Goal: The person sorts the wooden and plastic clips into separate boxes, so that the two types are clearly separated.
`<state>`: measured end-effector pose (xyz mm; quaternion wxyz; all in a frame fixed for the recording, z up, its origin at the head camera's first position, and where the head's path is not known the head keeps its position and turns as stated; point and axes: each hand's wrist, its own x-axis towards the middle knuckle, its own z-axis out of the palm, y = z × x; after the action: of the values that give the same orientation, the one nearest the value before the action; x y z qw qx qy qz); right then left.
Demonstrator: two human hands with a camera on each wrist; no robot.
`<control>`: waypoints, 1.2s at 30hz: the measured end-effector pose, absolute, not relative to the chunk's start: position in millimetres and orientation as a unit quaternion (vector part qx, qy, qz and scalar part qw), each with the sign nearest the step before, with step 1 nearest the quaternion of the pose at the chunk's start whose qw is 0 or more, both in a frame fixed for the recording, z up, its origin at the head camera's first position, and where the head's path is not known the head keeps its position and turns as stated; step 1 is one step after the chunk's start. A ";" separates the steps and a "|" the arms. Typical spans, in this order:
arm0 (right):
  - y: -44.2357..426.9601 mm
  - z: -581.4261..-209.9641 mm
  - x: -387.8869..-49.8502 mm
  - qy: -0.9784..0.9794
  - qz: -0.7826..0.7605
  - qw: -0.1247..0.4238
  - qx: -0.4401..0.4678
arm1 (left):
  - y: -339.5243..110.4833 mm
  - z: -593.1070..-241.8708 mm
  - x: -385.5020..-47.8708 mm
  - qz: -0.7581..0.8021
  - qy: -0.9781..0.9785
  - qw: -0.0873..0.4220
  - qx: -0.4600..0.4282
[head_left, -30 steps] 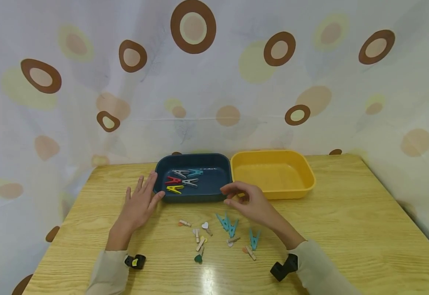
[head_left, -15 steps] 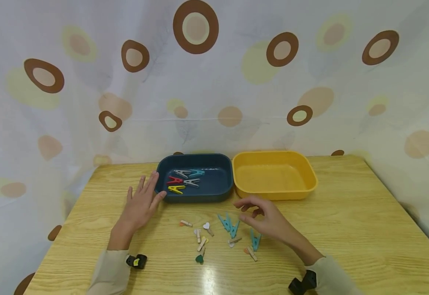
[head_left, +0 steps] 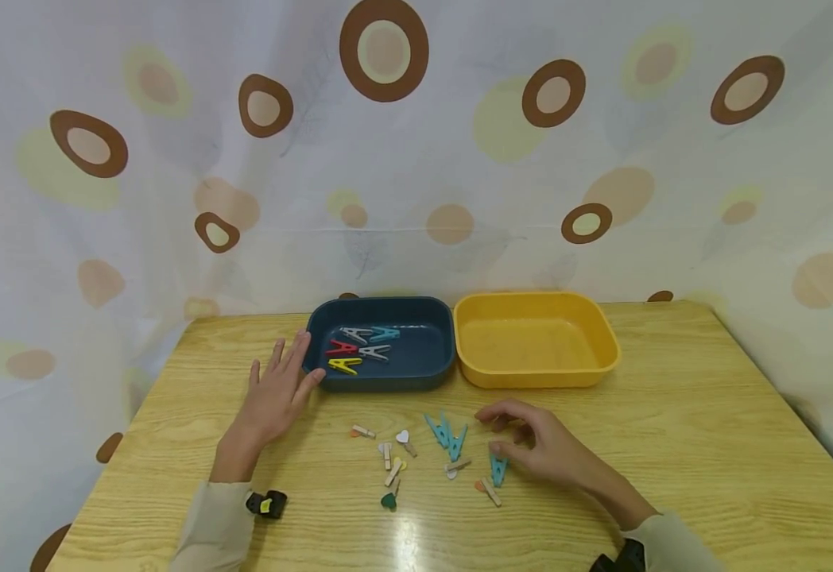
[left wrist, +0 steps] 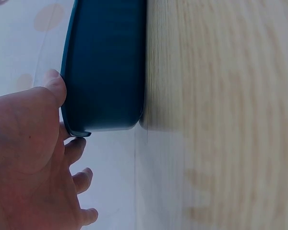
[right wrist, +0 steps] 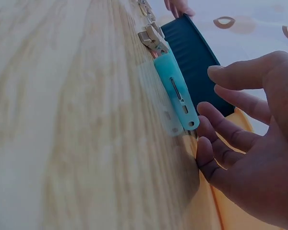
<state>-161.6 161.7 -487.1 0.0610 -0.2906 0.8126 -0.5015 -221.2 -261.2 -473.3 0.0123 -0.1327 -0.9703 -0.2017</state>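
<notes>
My left hand (head_left: 271, 403) rests against the left end of a dark blue tray (head_left: 381, 383), fingers extended. In the left wrist view its thumb (left wrist: 55, 86) touches the tray's rim. Inside that tray lie several plastic clothespins: a red one (head_left: 341, 348), a yellow one (head_left: 345, 365), two grey and one blue. My right hand (head_left: 541, 445) hovers low over a light blue clothespin (head_left: 498, 470), its fingers loosely bent and holding nothing. In the right wrist view this clothespin (right wrist: 177, 91) stands just beyond the fingertips, apart from the thumb.
A yellow tray (head_left: 538, 379) stands right beside the blue one, at the back of the wooden table (head_left: 688, 445). More light blue clothespins (head_left: 454, 442) and several small wooden clips with hearts, one green (head_left: 389, 501), lie scattered in front. A patterned cloth (head_left: 402, 159) hangs behind.
My right hand has moved away from the blue tray's front right corner, rightward and toward me, down to the nearer light blue clothespin. My left hand has stayed at the tray.
</notes>
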 end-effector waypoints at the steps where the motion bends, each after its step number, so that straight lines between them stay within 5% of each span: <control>1: 163.3 -487.3 -161.6 0.814 -0.495 0.065 -0.296 | -261.3 -473.3 -221.2 -0.202 -0.970 0.012 -0.132; 36: 186.9 -498.3 -172.4 0.768 -0.484 0.157 -0.388 | -260.7 -474.9 -221.4 -0.196 -0.971 0.015 -0.134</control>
<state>-172.4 186.9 -498.3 0.1574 -0.3884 0.7682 -0.4840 -221.4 -260.7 -474.9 0.0154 -0.1341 -0.9713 -0.1959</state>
